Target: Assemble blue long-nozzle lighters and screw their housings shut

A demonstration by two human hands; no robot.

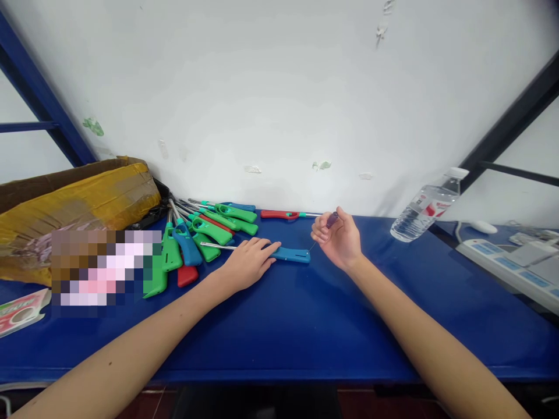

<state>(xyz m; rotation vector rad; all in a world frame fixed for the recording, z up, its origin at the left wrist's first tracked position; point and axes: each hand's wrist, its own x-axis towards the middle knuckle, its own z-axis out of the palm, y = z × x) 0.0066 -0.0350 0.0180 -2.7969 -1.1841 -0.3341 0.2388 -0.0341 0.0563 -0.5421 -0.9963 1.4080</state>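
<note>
A cardboard carton [100, 195] covered in yellow tape is located at the left, with a printed card [17, 309] lying in front. A clear, white-capped water bottle [421, 214] stands at the right, near a white power strip [498, 265]. Frame posts [510, 116] flank the marked white wall [279, 87].

The rear wall [279, 87] is white, with green-tinted patches [93, 125] and peeled spots [381, 32]. The surface [332, 326] is blue, slightly glossy, and stands against the wall. A slanting blue upright [43, 81] is located at left; a dark upright [510, 116] at right. Each carries a crossbar. Reddish-brown tiled floor [142, 404] is visible below the front edge. Lighting is soft and even.
</note>
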